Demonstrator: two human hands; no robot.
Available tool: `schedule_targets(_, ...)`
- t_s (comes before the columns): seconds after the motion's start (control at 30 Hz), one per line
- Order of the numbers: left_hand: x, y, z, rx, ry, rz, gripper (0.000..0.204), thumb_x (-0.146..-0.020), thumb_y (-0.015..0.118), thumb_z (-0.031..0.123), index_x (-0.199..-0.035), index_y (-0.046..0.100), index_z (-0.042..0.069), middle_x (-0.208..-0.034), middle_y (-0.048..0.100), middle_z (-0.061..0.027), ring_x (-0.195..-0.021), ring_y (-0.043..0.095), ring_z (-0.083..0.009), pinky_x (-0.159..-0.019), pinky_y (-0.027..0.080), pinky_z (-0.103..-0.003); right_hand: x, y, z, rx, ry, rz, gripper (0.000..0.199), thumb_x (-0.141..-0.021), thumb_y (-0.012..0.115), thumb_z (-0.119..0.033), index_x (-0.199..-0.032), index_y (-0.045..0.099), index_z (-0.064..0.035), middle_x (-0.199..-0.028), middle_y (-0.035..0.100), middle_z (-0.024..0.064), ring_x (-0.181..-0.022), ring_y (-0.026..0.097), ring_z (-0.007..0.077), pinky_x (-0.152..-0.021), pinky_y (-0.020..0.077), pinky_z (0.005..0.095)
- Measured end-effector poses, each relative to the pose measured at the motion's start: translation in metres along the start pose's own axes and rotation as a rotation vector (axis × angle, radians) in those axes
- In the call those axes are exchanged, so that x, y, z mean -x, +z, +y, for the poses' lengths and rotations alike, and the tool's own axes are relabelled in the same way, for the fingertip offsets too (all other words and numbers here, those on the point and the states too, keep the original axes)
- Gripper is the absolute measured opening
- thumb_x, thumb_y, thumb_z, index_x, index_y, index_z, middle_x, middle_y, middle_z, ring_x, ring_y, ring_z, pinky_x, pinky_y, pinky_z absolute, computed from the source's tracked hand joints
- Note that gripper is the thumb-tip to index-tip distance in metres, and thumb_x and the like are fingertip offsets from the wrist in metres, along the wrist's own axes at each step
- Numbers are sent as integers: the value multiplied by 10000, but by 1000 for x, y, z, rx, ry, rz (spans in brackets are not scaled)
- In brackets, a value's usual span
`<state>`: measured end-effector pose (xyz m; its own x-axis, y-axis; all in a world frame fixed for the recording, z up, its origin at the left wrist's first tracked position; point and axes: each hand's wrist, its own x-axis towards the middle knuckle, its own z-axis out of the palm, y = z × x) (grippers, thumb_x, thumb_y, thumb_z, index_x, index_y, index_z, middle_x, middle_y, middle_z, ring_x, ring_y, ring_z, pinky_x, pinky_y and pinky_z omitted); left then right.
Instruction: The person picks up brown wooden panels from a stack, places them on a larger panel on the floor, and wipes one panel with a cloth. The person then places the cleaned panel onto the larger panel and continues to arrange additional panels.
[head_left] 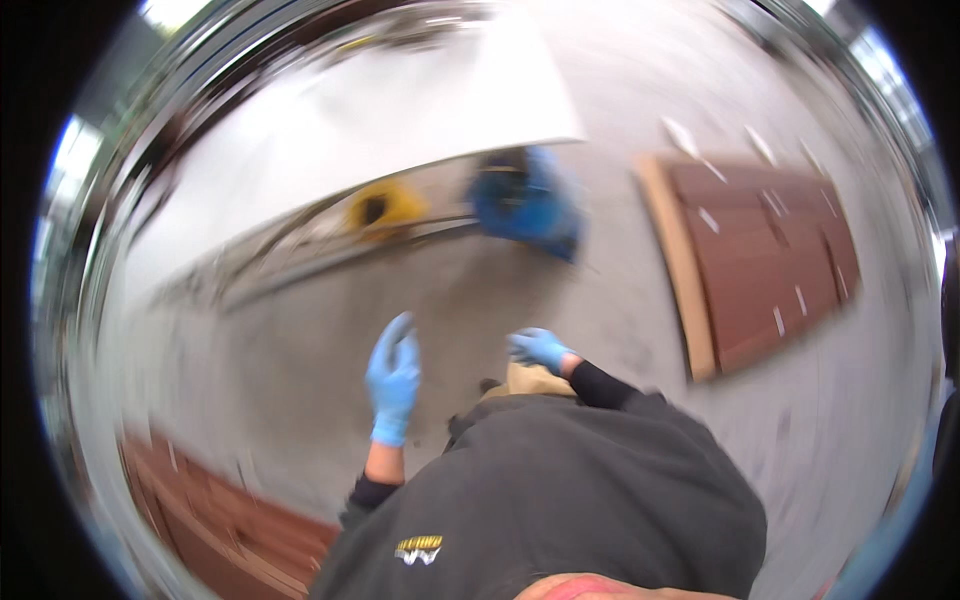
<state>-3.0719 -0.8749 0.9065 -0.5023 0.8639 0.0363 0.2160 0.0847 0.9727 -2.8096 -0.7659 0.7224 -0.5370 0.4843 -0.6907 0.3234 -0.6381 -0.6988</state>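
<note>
My left hand (pixel 393 375), in a light blue glove, is held out over the grey floor. Its fingers are stretched out, with the thumb a little apart, and nothing is in it. My right hand (pixel 542 347), gloved the same way, hangs close to my tan trousers (pixel 535 380). Its fingers look bent, but blur and the angle hide how far they close and whether they hold anything. Neither hand touches the white-topped table (pixel 400 130) ahead of me.
Under the table's near edge are a blue bin (pixel 525 200) and a yellow container (pixel 388 208). A stack of reddish-brown panels (pixel 770 260) with a pale edge stands at the right. More brown panels (pixel 235 520) lie at the lower left. Motion blurs the surroundings.
</note>
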Motion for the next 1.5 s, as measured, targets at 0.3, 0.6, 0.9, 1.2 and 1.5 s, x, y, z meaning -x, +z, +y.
schedule_targets(0.3, -88, -154, -33, -87, -59, 237, 387, -1016, 599, 114, -1394, 616, 27, -1359, 677, -133, -1245, 660, -231, -1050, 521, -350, -182, 54, -43, -90, 386, 63, 465, -1061, 539, -399, -1296, 551, 3, -1256, 688, 234, -1022, 718, 369, -811, 588, 474)
schedule_targets(0.6, -93, -335, -93, -106, -324, 812, 425, -1005, 625, 127, -1422, 602, 45, -1385, 659, -131, -1238, 661, -236, -1051, 526, -357, -379, 296, -245, 436, 281, -307, 385, -1040, 563, -334, -1315, 568, -65, -1226, 693, 200, -1029, 711, 370, -833, 556, 465)
schedule_targets(0.9, -53, -534, -197, -389, -416, 1148, 381, -965, 656, 178, -1321, 669, 44, -1348, 669, -195, -1262, 631, -361, -1073, 502, -413, -476, 603, -278, 734, 101, -469, 309, -1055, 575, -355, -1232, 612, -105, -1081, 762, 132, -860, 752, 281, -758, 592, 411)
schedule_targets(1.2, -48, -816, -232, -663, -353, 1203, 376, -936, 673, 156, -1289, 677, 26, -1309, 680, -217, -1225, 645, -378, -1050, 514, -433, -493, 812, -255, 862, 286, -604, 398, -1018, 609, -317, -1273, 627, -12, -1078, 744, 154, -887, 735, 272, -716, 578, 384)
schedule_targets(1.5, -76, -1046, -281, -733, -346, 1393, 386, -924, 674, 141, -1279, 666, -9, -1308, 675, -225, -1245, 626, -383, -1079, 487, -438, -620, 1008, -293, 886, 325, -494, 316, -1012, 603, -304, -1167, 655, -35, -1005, 745, 131, -780, 721, 255, -630, 545, 366)
